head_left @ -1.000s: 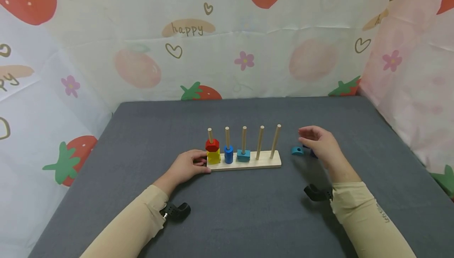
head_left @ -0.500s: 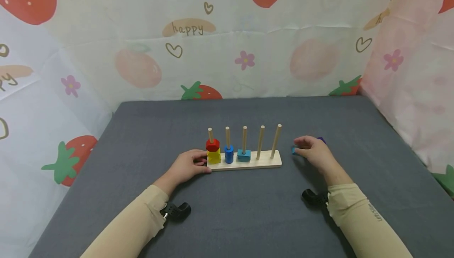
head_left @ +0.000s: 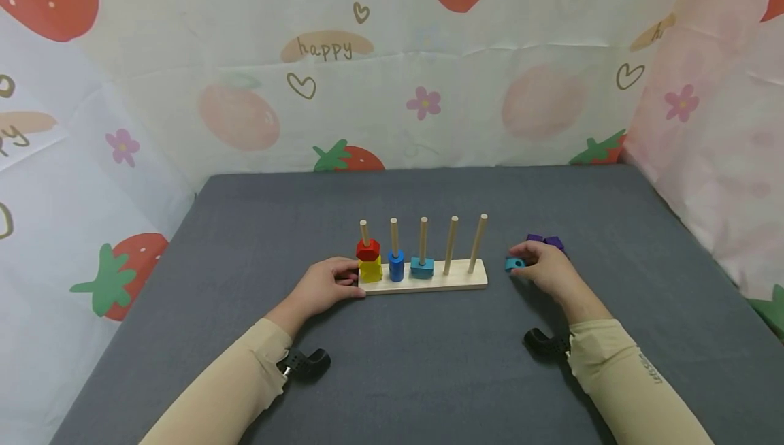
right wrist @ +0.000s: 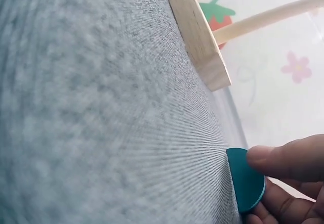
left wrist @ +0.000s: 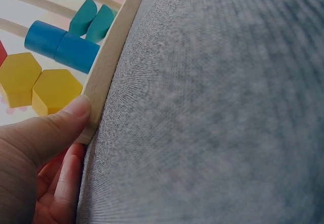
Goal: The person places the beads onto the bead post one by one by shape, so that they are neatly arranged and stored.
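My left hand (head_left: 324, 285) grips the left end of a wooden peg board (head_left: 453, 282), its thumb against the front edge in the left wrist view. The first peg carries yellow hexagonal blocks (left wrist: 55, 90) with a red block (head_left: 368, 250) on top. Blue cylinders (left wrist: 45, 39) sit on the second peg and teal half-round blocks (left wrist: 99, 23) on the third. The two right-hand pegs (head_left: 476, 244) are bare. To the right of the board, my right hand (head_left: 545, 268) pinches a loose teal half-round block (right wrist: 245, 178) with a hole, low at the cloth.
Purple blocks (head_left: 553, 242) lie just behind my right hand, partly hidden by it. Grey cloth (head_left: 416, 363) covers the table. Printed fabric (head_left: 465, 118) hangs along the back and both sides.
My right hand has come down and left from above the loose blocks, and its fingers now hold the teal one. The purple blocks have come into sight. My left hand stays put.
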`<state>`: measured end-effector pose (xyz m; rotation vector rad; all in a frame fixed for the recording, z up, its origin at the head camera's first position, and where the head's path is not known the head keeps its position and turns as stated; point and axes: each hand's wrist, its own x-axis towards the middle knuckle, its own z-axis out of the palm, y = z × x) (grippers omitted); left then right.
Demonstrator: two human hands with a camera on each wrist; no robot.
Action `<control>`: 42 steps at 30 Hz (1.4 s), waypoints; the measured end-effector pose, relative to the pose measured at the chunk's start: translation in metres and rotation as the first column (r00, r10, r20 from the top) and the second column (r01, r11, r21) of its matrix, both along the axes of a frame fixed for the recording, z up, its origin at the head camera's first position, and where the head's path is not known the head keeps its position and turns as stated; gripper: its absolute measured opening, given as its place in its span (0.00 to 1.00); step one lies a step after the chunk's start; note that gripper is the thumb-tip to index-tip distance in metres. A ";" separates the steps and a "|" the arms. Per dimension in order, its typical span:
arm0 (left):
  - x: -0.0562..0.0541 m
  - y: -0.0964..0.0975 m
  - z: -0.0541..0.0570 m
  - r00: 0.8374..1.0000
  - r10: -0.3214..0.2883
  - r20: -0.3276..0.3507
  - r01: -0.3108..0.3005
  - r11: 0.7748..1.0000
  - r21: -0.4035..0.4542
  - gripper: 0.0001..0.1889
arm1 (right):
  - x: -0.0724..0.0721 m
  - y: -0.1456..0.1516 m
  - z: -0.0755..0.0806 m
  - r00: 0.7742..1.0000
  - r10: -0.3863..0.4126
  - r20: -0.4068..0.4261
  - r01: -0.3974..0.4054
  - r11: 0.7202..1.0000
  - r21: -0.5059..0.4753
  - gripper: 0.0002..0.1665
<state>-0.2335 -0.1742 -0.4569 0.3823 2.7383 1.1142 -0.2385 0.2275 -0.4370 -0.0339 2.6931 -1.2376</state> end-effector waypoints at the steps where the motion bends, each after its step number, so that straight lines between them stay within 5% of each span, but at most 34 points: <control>1: 0.000 0.000 0.000 1.000 -0.001 -0.001 0.001 1.000 0.000 0.31 | 0.000 0.000 0.000 1.000 0.001 0.000 -0.001 1.000 0.008 0.21; 15: 0.000 0.000 0.000 1.000 -0.008 -0.002 0.008 1.000 0.000 0.31 | -0.002 -0.001 0.004 0.998 0.035 -0.050 -0.027 0.989 0.143 0.21; 24: 0.000 0.000 -0.001 1.000 -0.002 0.000 0.002 1.000 0.001 0.31 | -0.002 0.001 0.015 0.997 0.008 -0.081 -0.003 0.998 0.058 0.27; 34: -0.001 0.000 -0.004 1.000 0.011 0.003 -0.011 1.000 0.007 0.30 | 0.004 -0.012 0.052 0.992 -0.021 -0.121 0.008 0.995 -0.102 0.24; 42: -0.002 0.000 -0.006 1.000 0.013 0.015 -0.013 1.000 0.010 0.29 | 0.006 -0.022 0.087 0.973 -0.019 -0.231 -0.007 0.994 -0.108 0.21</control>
